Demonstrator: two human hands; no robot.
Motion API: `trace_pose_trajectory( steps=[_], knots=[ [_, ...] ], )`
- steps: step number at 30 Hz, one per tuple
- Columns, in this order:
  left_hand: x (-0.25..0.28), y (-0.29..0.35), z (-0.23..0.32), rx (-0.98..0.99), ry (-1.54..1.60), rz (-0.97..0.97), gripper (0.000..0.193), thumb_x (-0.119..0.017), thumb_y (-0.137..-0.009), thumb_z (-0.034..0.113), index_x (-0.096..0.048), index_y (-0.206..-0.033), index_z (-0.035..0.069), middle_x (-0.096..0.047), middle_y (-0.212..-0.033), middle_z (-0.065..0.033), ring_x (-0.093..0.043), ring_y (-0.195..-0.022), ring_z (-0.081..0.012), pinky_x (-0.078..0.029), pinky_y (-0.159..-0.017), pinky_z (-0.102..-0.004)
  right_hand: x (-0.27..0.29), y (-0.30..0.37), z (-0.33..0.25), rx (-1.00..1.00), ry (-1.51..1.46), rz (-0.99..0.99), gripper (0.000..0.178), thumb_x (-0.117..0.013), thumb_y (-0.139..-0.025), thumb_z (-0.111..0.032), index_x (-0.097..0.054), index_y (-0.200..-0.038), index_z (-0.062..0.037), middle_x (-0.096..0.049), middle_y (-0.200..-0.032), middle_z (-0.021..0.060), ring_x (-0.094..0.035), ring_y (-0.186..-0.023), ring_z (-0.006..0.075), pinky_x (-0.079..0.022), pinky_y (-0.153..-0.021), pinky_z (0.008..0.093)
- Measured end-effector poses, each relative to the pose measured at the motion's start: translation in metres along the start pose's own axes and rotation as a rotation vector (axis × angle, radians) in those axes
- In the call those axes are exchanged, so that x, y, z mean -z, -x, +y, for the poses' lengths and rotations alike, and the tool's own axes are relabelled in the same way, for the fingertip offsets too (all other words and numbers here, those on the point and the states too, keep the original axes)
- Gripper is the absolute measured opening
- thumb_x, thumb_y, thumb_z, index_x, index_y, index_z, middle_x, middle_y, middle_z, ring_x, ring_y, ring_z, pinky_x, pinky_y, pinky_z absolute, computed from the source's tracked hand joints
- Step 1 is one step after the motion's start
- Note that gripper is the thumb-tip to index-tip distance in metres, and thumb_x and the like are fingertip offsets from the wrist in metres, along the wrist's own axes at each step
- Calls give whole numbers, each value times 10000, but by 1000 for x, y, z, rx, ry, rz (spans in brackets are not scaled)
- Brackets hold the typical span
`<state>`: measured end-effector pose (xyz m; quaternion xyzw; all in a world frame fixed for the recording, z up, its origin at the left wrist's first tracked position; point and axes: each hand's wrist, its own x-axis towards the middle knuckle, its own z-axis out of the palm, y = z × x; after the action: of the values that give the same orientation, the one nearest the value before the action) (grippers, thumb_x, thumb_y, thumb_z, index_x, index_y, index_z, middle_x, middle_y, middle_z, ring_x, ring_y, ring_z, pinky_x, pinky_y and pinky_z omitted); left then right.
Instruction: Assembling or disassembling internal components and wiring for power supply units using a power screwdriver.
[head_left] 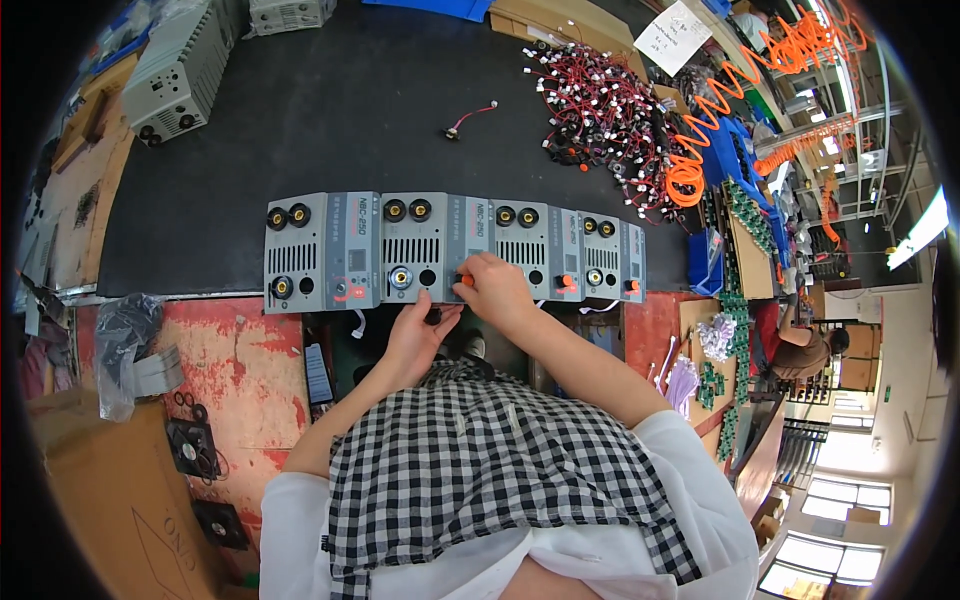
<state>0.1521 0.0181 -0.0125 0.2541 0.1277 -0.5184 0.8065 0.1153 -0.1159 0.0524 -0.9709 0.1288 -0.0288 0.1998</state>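
Observation:
Several grey front panels [298,240] lie side by side along the near edge of the black work surface, each with vent slots and round black sockets. My right hand [500,292] pinches an orange knob [466,281] at the lower edge of the second panel from the left [413,226]. Close beside it, my left hand [412,342] is at that panel's near edge, thumb up against it and fingers curled around a small black part [433,316], mostly hidden. Other orange knobs [567,282] sit on panels to the right. White cable ends hang below the panels.
A tangled heap of red and black wires with white connectors [610,115] lies at the far right, near a coiled orange air hose [690,165]. One loose wired part [453,132] lies mid-surface. A grey machine housing [180,75] stands far left; cardboard box [120,490] near left.

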Motion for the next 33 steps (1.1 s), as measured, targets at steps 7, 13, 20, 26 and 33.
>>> trace_pose_trajectory(
  steps=[7,13,20,26,33],
  knots=[
    [2,0,1,5,12,-29,317,-338,-889,262,-442,-1015,-10,-507,-950,-100,-497,-904,-187,-411,-849,-318,-1,-8,-4,-7,84,-86,196,-648,-595,-143,-559,-723,-23,-550,-711,121,-563,-655,277,-456,-573,355],
    [-1,0,2,-13,-7,-15,317,-338,-890,255,-436,-1013,-20,-498,-951,-111,-489,-905,-196,-408,-857,-319,-5,-13,-2,-48,87,-129,188,-645,-581,-140,-575,-709,-22,-561,-715,122,-559,-676,287,-453,-604,354],
    [6,-5,-2,-10,3,-38,335,-336,-889,263,-423,-1015,-35,-494,-958,-130,-485,-943,-226,-407,-858,-329,-2,-16,8,51,53,-172,194,-640,-565,-132,-586,-720,-28,-562,-705,122,-558,-665,287,-453,-605,351],
    [18,2,0,42,12,-19,411,-339,-875,355,-436,-995,-26,-495,-958,-123,-486,-938,-235,-395,-847,-329,8,0,3,175,-37,-99,178,-624,-603,-123,-589,-766,-60,-536,-733,96,-554,-705,273,-454,-601,362],
    [10,45,-9,-69,106,-103,522,-262,-861,461,-440,-1060,13,-475,-1011,-75,-451,-948,-168,-364,-831,-295,-8,26,-30,480,-154,-277,237,-596,-630,-141,-584,-865,-103,-535,-765,56,-537,-744,223,-455,-635,323]
  ],
)
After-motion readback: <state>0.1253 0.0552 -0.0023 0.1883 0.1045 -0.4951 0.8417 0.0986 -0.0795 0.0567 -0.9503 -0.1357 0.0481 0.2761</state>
